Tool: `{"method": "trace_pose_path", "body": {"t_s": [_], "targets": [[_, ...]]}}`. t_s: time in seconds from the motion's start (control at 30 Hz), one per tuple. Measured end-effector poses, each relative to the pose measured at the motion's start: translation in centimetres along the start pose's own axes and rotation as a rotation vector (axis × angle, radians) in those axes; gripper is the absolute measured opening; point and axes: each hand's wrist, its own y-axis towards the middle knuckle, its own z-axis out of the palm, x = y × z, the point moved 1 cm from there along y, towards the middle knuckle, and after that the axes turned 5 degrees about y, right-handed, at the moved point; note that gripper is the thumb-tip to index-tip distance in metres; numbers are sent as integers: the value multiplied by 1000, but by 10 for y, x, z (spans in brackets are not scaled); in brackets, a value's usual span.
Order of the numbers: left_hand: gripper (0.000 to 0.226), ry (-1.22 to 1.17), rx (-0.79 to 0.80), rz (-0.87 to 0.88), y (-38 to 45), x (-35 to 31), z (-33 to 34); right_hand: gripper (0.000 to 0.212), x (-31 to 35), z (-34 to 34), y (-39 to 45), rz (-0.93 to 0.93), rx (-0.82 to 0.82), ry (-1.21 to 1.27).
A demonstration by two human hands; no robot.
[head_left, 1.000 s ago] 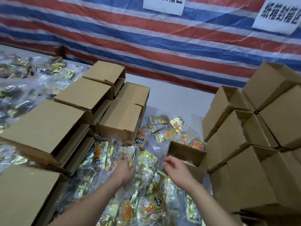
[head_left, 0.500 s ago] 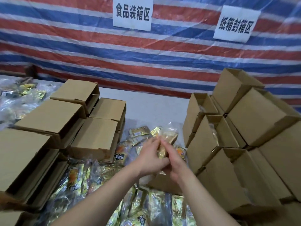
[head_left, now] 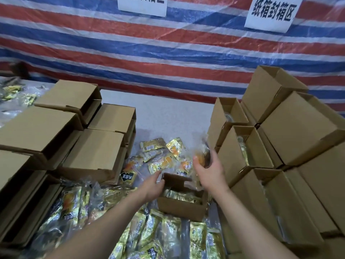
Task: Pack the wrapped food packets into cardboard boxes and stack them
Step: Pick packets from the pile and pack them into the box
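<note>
Striped red-blue tarpaulin (head_left: 168,58) backs packing table. Right hand (head_left: 210,168) grips blurred orange-gold wrapped packet (head_left: 200,157) above open brown cardboard box (head_left: 182,204); left hand (head_left: 154,186), fingers relaxed, touches box's rear flap.

Dim, even light; glare on the shiny gold foil packets (head_left: 197,238); motion-blurred right hand (head_left: 210,166); wide-angle bending at edges.

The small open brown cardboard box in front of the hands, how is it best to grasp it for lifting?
Grip the small open cardboard box by its two side walls, from above with both hands. Its top is open with packets inside, and loose packets surround its base.
</note>
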Motion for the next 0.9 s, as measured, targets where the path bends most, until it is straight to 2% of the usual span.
{"method": "trace_pose_path", "body": {"t_s": [0.1,0.23,0.3,0.37,0.5,0.63,0.7,0.8,0.83,0.9], "targets": [[55,50,49,-79,15,14,19,55,-14,12,-2,-98,149,-186],[30,147,87,-100,23,29,37,54,-37,35,-1,-383,501,-836],[15,144,99,-93,24,31,38,48,-47,47,4,-365,654,-1096],[19,130,115,-82,25,30,39,45,-55,60,8,-297,771,-1216],[27,142,98,-99,27,32,42,55,-74,79,15,-74,796,-1179],[27,153,80,-114,26,31,44,81,-76,74,20,220,904,-905],[27,158,76,-113,26,30,45,69,-72,68,23,224,918,-900],[25,139,66,-124,26,30,47,20,-65,67,26,96,822,-901],[25,146,64,-124,26,31,48,18,-64,70,25,119,836,-857],[26,154,59,-113,26,33,50,32,-65,83,20,214,977,-821]]}}
